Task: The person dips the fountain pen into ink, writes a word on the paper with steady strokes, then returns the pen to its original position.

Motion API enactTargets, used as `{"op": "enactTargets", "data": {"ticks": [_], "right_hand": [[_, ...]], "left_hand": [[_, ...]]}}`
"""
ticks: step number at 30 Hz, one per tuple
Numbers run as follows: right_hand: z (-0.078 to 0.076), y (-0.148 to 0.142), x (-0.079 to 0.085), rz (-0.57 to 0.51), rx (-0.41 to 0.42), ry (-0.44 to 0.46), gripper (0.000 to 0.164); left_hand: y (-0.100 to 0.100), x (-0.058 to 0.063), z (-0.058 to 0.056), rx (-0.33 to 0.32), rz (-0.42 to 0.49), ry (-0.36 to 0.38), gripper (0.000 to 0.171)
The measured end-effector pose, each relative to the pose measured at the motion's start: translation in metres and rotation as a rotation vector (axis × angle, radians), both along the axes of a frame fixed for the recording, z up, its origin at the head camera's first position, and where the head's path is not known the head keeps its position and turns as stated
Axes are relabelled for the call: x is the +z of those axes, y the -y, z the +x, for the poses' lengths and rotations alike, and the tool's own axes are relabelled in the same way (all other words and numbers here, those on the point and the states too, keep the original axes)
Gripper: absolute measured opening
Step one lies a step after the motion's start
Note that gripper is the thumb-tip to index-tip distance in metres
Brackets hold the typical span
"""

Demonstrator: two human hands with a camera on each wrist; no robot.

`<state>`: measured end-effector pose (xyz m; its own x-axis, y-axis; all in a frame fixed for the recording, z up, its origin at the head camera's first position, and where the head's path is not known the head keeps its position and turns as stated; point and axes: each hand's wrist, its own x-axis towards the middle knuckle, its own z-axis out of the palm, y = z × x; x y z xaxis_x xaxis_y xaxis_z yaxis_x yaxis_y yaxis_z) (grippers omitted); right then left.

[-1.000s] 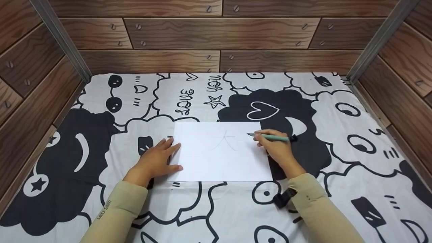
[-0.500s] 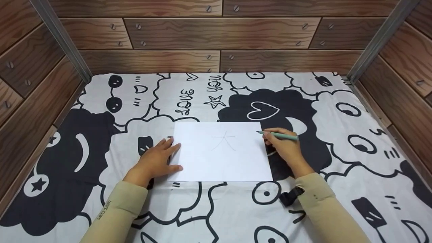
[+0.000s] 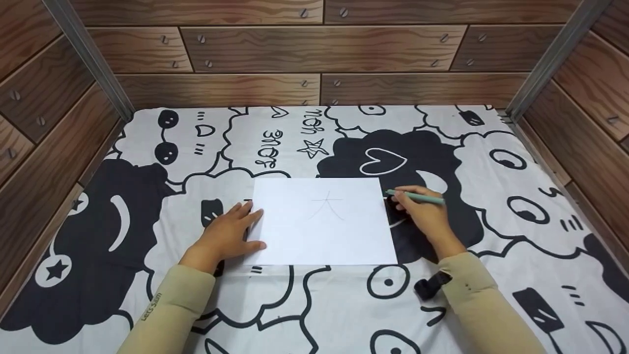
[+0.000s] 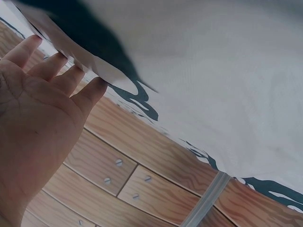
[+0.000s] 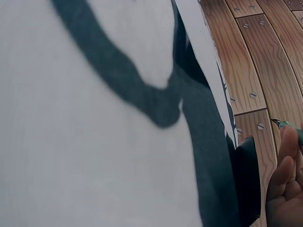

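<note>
A white sheet of paper (image 3: 314,241) lies flat on the patterned cloth, bearing thin pencil-like strokes that form a character like 大 in its upper middle. My left hand (image 3: 228,233) rests at the paper's left edge, fingers spread, with thumb and fingertips on it. In the left wrist view the left hand (image 4: 42,104) shows its palm and extended fingers. Just beyond the paper's right edge, my right hand (image 3: 422,211) pinches a green pen (image 3: 422,198), its dark tip pointing left. In the right wrist view the pen's tip (image 5: 279,123) juts past the fingers of the right hand (image 5: 289,184).
Under everything spreads a black-and-white cartoon cloth (image 3: 314,305). Wood-plank-patterned walls (image 3: 255,49) stand behind and at both sides, with grey metal posts (image 3: 88,59) at the corners. A black wrist strap piece (image 3: 432,286) sits at the right sleeve.
My right hand has drawn back to the right with the pen, from over the paper to beyond its right edge. The left hand, paper and drawn strokes stay as they were.
</note>
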<state>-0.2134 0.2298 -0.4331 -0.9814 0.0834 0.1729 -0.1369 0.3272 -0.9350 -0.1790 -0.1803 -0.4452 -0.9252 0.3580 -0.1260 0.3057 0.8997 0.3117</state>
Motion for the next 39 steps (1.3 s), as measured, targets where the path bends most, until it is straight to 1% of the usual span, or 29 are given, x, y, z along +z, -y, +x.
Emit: {"op": "enactTargets", "data": {"ticks": [5,10,17,30,35,39], "right_hand": [[0.011,0.0,0.015,0.025,-0.009,-0.01,0.024],[0.012,-0.006,0.017,-0.005,-0.006,-0.026,0.024],[-0.006,-0.028,-0.013,0.013,-0.031,-0.066,0.027],[-0.006,-0.042,-0.014,0.023,-0.091,-0.072,0.029],[-0.005,-0.045,-0.014,-0.025,-0.1,-0.085,0.026],[-0.005,-0.048,-0.014,-0.035,-0.111,-0.086,0.025]], "left_hand": [[-0.001,0.0,0.0,0.001,-0.005,-0.001,0.077],[-0.001,0.002,0.001,0.002,-0.005,0.002,0.077],[-0.001,0.0,0.0,-0.003,0.008,-0.002,0.077],[0.0,-0.001,0.0,-0.002,0.008,0.007,0.078],[0.001,-0.002,-0.001,-0.003,0.013,0.006,0.078],[0.001,-0.002,-0.001,0.0,0.013,0.008,0.078]]}}
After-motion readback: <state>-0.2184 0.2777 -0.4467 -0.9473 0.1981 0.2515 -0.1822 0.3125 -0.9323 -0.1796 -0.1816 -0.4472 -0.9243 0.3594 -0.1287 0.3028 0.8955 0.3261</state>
